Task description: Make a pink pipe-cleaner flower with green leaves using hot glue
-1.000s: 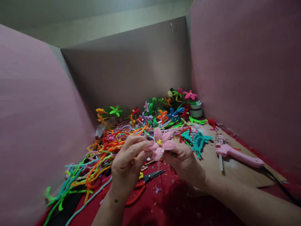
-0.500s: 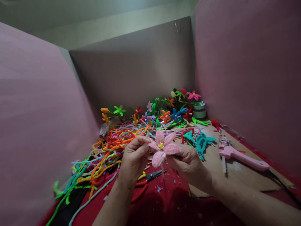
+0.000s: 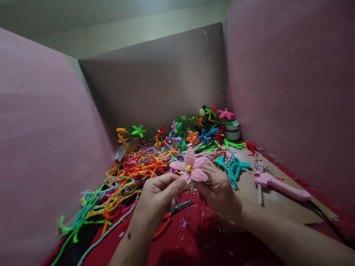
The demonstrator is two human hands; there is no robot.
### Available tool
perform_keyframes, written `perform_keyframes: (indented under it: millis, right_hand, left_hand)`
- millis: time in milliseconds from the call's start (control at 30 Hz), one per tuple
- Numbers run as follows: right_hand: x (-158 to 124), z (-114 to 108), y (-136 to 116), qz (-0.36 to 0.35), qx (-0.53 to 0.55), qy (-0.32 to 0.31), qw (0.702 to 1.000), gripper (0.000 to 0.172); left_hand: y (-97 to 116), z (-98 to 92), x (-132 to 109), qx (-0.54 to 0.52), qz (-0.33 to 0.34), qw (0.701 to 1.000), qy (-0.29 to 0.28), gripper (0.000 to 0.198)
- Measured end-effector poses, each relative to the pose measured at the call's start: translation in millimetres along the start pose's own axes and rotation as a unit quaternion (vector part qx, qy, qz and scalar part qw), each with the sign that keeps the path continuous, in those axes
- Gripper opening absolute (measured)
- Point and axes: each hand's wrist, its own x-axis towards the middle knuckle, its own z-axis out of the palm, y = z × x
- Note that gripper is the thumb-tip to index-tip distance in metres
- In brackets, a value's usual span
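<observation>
While a tangle of coloured pipe cleaners [image 3: 124,181] sprawls over the red cloth [image 3: 199,240] on the left, the left hand [image 3: 159,195] has thumb and fingers pinched together on the underside of the pink flower [image 3: 190,168], which is held up off the cloth between both hands (yellow centre facing the camera), with red-handled scissors [image 3: 180,206] lying just below. The right hand [image 3: 219,190] has its fingers curled tight on the flower's other side. Past it lie teal pieces [image 3: 234,166], then a pink glue gun [image 3: 277,183] resting on the wooden board [image 3: 277,210].

Scissors [image 3: 180,206] partly behind left hand [image 3: 159,195]
</observation>
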Motion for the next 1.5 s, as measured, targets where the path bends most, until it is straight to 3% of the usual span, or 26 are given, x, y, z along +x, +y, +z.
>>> perform_keyframes:
  millis: [167, 233, 267, 333, 400, 467, 533, 667, 767, 867, 967, 1200, 1333, 1500]
  right_hand:
    - [-1, 2, 0, 0.038, 0.04, 0.011, 0.998, 0.017]
    - [-1, 2, -1, 0.036, 0.039, 0.008, 0.999, 0.017]
    - [-1, 1, -2, 0.034, 0.035, 0.005, 0.999, 0.017]
    - [-1, 1, -4, 0.026, 0.02, 0.001, 0.999, 0.016]
    - [-1, 0, -6, 0.011, 0.001, -0.003, 1.0, 0.014]
    - [-2, 0, -8, -0.002, -0.008, -0.002, 1.0, 0.013]
    - [-2, -1, -9, -0.007, 0.0, 0.0, 1.0, 0.011]
    - [-3, -2, -5, 0.003, 0.028, 0.008, 1.0, 0.009]
    - [-2, -2, -3, 0.009, 0.032, 0.004, 0.999, 0.009]
    - [0, -1, -2, 0.002, 0.038, -0.002, 0.999, 0.011]
    - [1, -1, -5, -0.009, 0.065, -0.004, 0.998, 0.011]
    - [5, -7, -21, -0.005, 0.104, -0.047, 0.993, 0.015]
    - [5, -9, -24, -0.018, 0.111, -0.051, 0.992, 0.014]
    - [2, -6, -20, -0.017, 0.118, -0.074, 0.99, 0.018]
  left_hand:
    - [3, 3.3, 0, 0.042, 0.022, 0.999, -0.005, 0.029]
    - [9, 0.2, -6, 0.099, 0.083, 0.991, 0.046, 0.024]
    - [13, -0.5, -11, 0.135, 0.134, 0.975, 0.11, 0.017]
    - [20, 1.3, -19, 0.233, 0.268, 0.908, 0.221, 0.009]
    - [24, 7.5, -24, 0.344, 0.391, 0.826, 0.216, 0.02]
    - [21, 15.8, -24, 0.422, 0.462, 0.757, 0.187, 0.03]
    - [13, 22.7, -21, 0.456, 0.495, 0.723, 0.155, 0.031]
    - [5, 25.5, -15, 0.475, 0.53, 0.691, 0.124, 0.036]
    - [17, 18.7, -16, 0.461, 0.517, 0.716, 0.088, 0.036]
    - [37, 6.6, -15, 0.392, 0.447, 0.799, 0.09, 0.031]
    - [54, -5.7, -7, 0.332, 0.404, 0.851, 0.051, 0.025]
    - [61, -18.3, 19, 0.391, 0.403, 0.826, -0.057, 0.026]
    - [52, -24.6, 23, 0.36, 0.363, 0.855, -0.084, 0.024]
    - [62, -26.7, 18, 0.279, 0.325, 0.903, -0.046, 0.025]
